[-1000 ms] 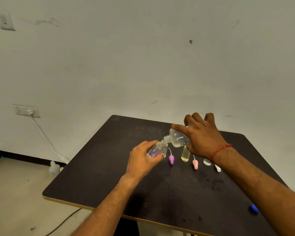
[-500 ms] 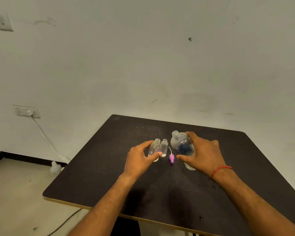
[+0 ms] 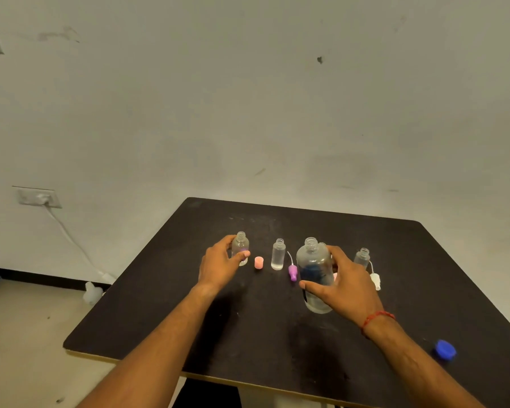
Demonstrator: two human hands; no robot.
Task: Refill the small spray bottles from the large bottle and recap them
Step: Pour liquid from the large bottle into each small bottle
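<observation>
Obs.: the left hand (image 3: 218,266) gripped a small bottle (image 3: 241,245), thumb in front and fingers curled behind. The bottle stood upright and uncapped, left of the tabletop's middle. A faint purple tint showed low in its body; the fill level could not be read.

The right hand (image 3: 348,284) gripped the large bottle (image 3: 314,272), thumb across the front and fingers round the back. It was upright and uncapped, near the middle of the table (image 3: 277,348), with clear walls and a dark blue patch showing through. The liquid level could not be told.

Between the two held bottles:
- a pink cap (image 3: 258,262), just beside the left hand's thumb
- a second small bottle (image 3: 278,254), upright, open-necked, clear
- a purple spray head (image 3: 292,272), lying with its dip tube pointing toward the far edge

A third small bottle (image 3: 362,257), open-necked, stood beyond the right hand, toward the right edge. A white spray head (image 3: 376,280) lay just nearer than it. Another neck showed behind the large bottle, mostly hidden. A blue cap (image 3: 445,349) lay alone near the right edge, toward the near right corner, well apart from the row.

The row ran across the tabletop's middle. Bare dark surface lay between it and the far edge, and a wider stretch lay toward the near edge, crossed by both forearms.
</observation>
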